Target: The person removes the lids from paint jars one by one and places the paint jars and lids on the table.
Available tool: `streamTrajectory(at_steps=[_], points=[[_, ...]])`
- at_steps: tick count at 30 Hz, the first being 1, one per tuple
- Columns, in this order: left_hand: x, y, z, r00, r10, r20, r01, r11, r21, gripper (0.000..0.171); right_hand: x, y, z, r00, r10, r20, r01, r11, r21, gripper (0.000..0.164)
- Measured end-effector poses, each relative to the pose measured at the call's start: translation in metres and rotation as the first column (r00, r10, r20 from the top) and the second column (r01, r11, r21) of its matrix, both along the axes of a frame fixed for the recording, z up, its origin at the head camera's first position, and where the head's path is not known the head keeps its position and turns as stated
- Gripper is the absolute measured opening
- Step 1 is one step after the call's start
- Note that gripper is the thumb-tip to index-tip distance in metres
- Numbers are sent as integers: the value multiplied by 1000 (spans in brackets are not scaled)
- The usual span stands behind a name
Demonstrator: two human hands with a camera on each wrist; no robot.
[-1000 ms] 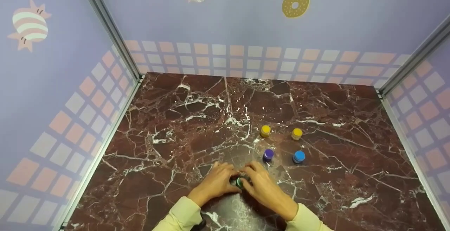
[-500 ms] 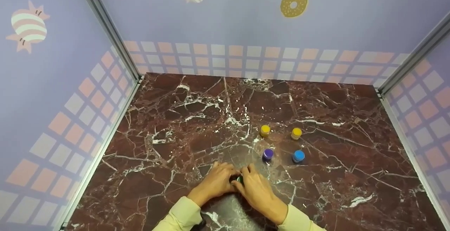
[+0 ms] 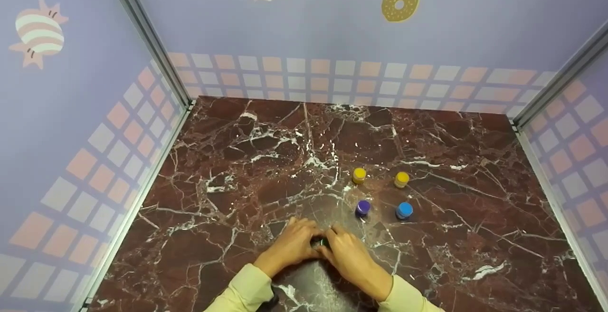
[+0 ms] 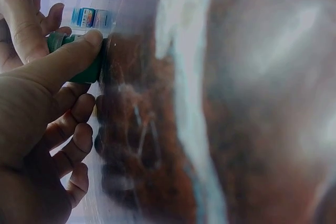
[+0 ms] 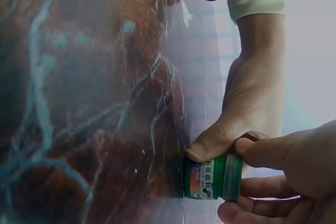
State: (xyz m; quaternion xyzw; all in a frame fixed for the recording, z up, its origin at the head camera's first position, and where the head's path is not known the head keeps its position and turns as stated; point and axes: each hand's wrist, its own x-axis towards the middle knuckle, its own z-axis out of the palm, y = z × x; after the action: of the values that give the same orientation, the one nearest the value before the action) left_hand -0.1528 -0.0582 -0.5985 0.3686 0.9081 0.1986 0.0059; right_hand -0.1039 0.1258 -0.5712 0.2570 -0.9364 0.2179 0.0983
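Note:
A small green paint jar (image 5: 202, 179) with a printed label stands on the marble-patterned tabletop, between both hands. My left hand (image 3: 294, 243) grips the jar's body; its thumb (image 4: 79, 53) presses on the side while the other fingers curl beyond it. From the other side, my right hand (image 3: 350, 257) pinches the jar's ridged lid (image 5: 233, 177) between thumb and fingers. The lid sits on the jar. In the head view the hands hide most of the jar.
Beyond the right hand stand a purple-lidded jar (image 3: 363, 208), a blue-lidded jar (image 3: 404, 211) and two yellow-lidded jars, one left (image 3: 359, 175) and one right (image 3: 402, 179). Patterned lilac panels (image 3: 304, 27) enclose the table's back and sides.
My right hand has shifted slightly left and turned around the lid, covering more of the green jar. The left hand keeps its place, and the other jars have not moved.

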Motion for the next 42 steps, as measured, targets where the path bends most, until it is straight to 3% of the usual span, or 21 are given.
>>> streamTrajectory(at_steps=[6,14,21,28,33,36,42], points=[[0,-1,-1,1000,7,4,-7,1000,2,43,-5,4,2,994,113,5,-113,994,-7,23],[2,-2,0,999,17,42,-18,1000,12,42,-9,11,4,965,257,42,-257,966,-14,26],[4,-2,-2,1000,17,22,-17,1000,15,41,-10,14,4,944,329,16,-329,944,25,30],[4,-2,-4,1000,16,9,-16,1000,17,39,-11,16,-1,932,361,-34,-362,932,-18,30],[4,0,-3,1000,12,-7,-12,1000,2,43,-11,19,-1,937,350,2,-350,935,-58,30],[3,0,-2,1000,12,-12,-12,1000,-6,45,-10,20,2,951,306,36,-300,947,-112,33],[3,0,-1,1000,23,9,-23,1000,9,48,-10,14,5,997,71,27,-62,969,-240,34]])
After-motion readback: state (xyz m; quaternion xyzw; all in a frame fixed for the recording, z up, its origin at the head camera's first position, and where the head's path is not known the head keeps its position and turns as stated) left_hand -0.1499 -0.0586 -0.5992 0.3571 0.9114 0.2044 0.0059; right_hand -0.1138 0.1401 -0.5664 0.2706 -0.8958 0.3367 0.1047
